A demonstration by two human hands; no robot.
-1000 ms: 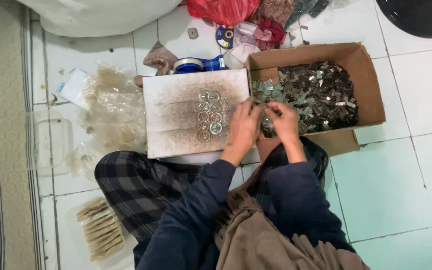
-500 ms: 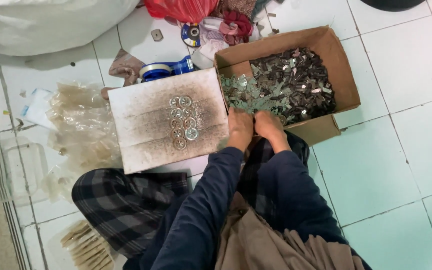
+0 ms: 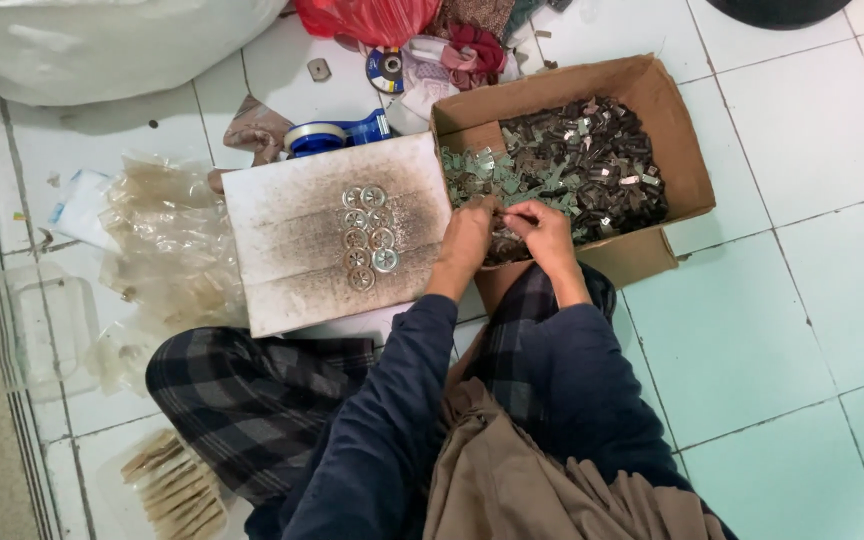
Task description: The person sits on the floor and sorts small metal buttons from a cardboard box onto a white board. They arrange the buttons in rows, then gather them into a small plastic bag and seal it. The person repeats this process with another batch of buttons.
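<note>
The left hand and right hand meet at the 6 o'clock edge of the open brown cardboard box, over the heap of small grey-green metal pieces. Both sets of fingers are pinched closed on one small piece; its shape cannot be resolved. The stained white board, carrying round silver metal washers, lies at 9 o'clock from the hands.

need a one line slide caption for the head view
Both hands, left hand and right hand, pick small metal pieces from a cardboard box beside a board.
</note>
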